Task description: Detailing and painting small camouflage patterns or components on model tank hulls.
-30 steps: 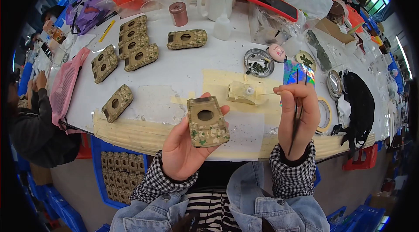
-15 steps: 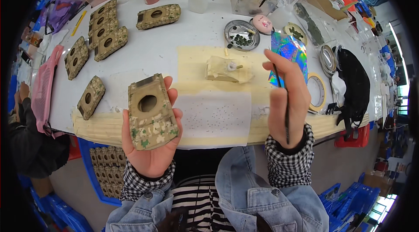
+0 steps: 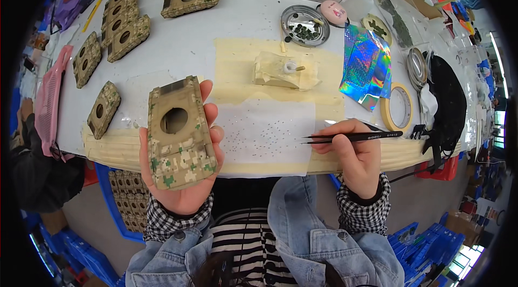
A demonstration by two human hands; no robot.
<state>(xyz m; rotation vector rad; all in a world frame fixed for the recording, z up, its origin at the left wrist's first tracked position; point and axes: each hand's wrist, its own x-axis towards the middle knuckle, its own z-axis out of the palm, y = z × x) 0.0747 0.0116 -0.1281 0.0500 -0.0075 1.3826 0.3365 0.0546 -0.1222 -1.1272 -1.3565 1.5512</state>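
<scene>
From where I stand, the biggest thing is the white desk [image 3: 240, 25], and under its left side sits a blue plastic tray [image 3: 106, 187] packed with rows of camouflage shells. A white paper sheet [image 3: 303, 114] lies near the desk's front edge.

Left of the sheet, the left hand [image 3: 182, 203] cradles a tan-and-green camouflage vehicle shell [image 3: 181, 149] from below, thumb along one side, fingers curled round the other. Its round opening has nothing fitted in it; whether any tiny piece sits on the shell, I can't tell. More camouflage shells [image 3: 110, 95] stand on the desk, their openings bare too, so much looks left to do.

The right hand [image 3: 356, 160] pinches slim black metal tweezers [image 3: 372, 136], tips over the sheet's right edge, apparently gripping nothing. Pale lettering runs along their handle; a rounded pink case [image 3: 333, 12] carries print too small for me. Smallest are the dark specks [image 3: 259, 136] scattered across the paper, plenty of them unused.
</scene>
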